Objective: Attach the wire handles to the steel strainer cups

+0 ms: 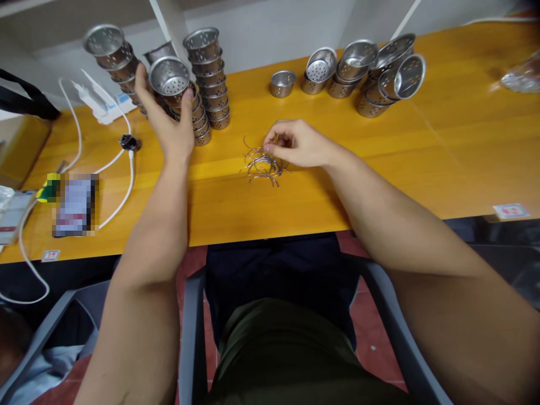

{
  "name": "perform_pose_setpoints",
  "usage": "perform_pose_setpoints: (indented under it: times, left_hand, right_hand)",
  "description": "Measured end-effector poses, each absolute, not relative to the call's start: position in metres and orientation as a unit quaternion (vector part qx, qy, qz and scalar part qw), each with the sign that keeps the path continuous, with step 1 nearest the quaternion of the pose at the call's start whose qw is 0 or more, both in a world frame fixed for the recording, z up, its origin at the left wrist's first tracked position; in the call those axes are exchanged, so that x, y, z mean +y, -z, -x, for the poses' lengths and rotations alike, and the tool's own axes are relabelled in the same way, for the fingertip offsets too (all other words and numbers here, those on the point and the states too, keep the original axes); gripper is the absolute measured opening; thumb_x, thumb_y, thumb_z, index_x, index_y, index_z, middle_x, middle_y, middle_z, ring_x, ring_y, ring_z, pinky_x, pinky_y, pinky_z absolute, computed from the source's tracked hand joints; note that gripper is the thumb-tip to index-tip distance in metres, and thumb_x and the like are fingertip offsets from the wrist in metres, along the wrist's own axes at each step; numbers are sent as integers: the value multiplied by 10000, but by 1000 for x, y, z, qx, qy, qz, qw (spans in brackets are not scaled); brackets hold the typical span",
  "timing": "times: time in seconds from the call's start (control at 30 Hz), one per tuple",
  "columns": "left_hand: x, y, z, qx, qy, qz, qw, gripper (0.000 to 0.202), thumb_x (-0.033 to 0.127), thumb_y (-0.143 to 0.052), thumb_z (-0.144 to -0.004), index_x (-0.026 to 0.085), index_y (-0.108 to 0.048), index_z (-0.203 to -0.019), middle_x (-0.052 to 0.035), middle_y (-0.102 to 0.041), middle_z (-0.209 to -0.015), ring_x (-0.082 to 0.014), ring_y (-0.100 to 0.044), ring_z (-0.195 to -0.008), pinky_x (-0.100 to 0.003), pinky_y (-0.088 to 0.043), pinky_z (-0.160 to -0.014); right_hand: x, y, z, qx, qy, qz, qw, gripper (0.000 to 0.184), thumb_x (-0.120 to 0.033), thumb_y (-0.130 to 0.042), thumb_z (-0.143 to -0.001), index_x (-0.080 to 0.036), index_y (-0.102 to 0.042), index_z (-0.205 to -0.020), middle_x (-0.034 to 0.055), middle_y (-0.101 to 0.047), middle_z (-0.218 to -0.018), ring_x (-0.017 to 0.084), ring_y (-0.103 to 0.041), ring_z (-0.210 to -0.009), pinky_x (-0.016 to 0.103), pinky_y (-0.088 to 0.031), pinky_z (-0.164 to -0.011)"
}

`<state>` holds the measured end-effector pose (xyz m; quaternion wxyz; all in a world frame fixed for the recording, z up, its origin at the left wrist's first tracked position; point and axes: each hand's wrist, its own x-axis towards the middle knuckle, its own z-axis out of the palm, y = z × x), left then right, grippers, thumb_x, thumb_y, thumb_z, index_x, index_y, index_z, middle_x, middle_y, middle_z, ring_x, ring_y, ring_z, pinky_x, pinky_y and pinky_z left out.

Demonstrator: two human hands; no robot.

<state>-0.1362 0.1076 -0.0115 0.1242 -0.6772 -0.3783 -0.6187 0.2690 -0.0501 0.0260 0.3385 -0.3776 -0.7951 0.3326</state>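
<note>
My left hand (171, 132) is closed around a perforated metal cup (170, 77) at the top of a stack, thumb on the right side and fingers on the left. Tall stacks of the same cups (211, 84) stand close on both sides of it. On the table, a small heap of thin curved metal wires (264, 166) lies in front of me. My right hand (297, 143) is over the heap's upper right side, thumb and fingertips pinched together at the wires. Whether a wire is between those fingertips is too small to make out.
More perforated cups (363, 62), some tilted in one another, stand at the back right beside a single cup (282, 83). At left are white cables (131, 174), a blurred phone (76, 205) and a power strip (105, 109). Clear plastic (523, 76) lies far right.
</note>
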Motion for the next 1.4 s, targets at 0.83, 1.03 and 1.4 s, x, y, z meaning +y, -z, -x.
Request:
perform_pose_setpoints:
  times: [0.83,1.03,1.4]
  left_hand:
    - [113,12,154,-365,536,758,77,1085,1280,-232,-1053,350,-531,-1524,-21,-501,-1607,-306,-376,-1508,-696,-488,-1464]
    - [132,18,156,-380,558,736,45,1078,1318,-376,-1020,346,-532,-1458,-17,-485,-1527,-295,-389,-1462,-673,-566,-1348]
    - [113,19,126,-360,604,698,138,1341,1292,-94,-1017,333,-160,-1952,77,-210,-2094,-274,-118,-1925,-570,-9,-1746]
  right_hand:
    - [-47,-20,-270,-814,-357,329,320,180,-299,-978,-1135,-242,-830,-1049,37,-805,-914,230,-664,-757,371,-536,-714]
    - [-45,-16,-271,-812,-361,330,317,146,-284,-956,-1138,-250,-837,-1060,37,-820,-913,236,-677,-754,378,-562,-710]
    - [-12,-29,-302,-715,-101,507,471,207,-40,-810,-1183,-234,-774,-1122,118,-816,-1254,284,-744,-1147,427,-660,-1044]
